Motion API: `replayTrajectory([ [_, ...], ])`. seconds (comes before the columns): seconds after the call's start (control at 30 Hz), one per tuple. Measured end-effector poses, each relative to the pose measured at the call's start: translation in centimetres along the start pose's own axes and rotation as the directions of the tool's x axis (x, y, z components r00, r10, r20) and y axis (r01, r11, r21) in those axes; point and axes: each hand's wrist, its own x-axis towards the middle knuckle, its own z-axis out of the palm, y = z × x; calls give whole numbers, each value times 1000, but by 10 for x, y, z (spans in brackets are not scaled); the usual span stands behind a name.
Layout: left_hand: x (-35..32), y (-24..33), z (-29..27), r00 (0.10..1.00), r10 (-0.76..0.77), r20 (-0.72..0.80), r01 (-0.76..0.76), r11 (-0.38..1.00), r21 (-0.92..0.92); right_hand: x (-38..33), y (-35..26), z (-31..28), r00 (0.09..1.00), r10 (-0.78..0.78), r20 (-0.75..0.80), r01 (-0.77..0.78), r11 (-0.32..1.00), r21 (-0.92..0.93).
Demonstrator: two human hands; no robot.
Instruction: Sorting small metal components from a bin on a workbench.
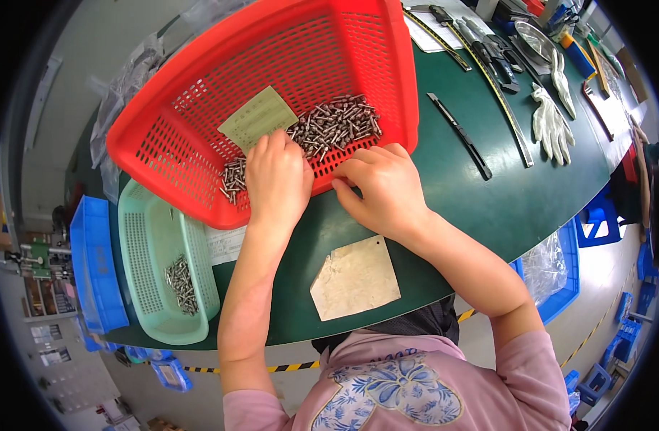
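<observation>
A large red plastic basket (pixel 372 43) lies tilted toward me, with a loose pile of small metal pins (pixel 337 126) along its near side. My left hand (pixel 278 176) reaches over the near rim into the pile, its fingers curled together; whatever they hold is hidden beneath them. Just beyond those fingers, a yellow-green paper card (pixel 257 118) leans inside the basket. My right hand (pixel 387 187) is closed at the near rim, index finger bent over it and thumb below. On the table in front of me lies a worn, off-white flat piece (pixel 357 279).
A pale green basket (pixel 139 287) with fewer metal pins (pixel 181 285) stands left, beside a blue bin (pixel 96 266). Rightward on the green table (pixel 502 215) lie a black cutter knife (pixel 459 135), a tape measure strip (pixel 498 97) and white gloves (pixel 551 122).
</observation>
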Motion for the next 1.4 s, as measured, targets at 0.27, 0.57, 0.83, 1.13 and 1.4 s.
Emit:
replayTrajectory([
  [0.27, 5, -3, -2, 996, -54, 69, 59, 995, -79, 0, -2, 0, 1000, -4, 6, 4, 1000, 18],
  [0.57, 4, -7, 0, 999, -28, -37, 23, 992, -120, 0, -3, -4, 998, 8, 69, -6, 1000, -26],
  [0.83, 8, 0, -2, 998, -14, 65, 17, 999, -43, 0, -2, -7, 995, 23, 98, -19, 999, -43],
  [1.13, 12, -7, -2, 995, 66, 76, -63, 997, -35, 1, -1, -5, 996, 25, 84, -24, 1000, -18],
  [1.4, -8, -13, -4, 999, -29, -29, 20, 967, -254, 4, 1, -2, 996, 84, -22, -82, 995, 63],
])
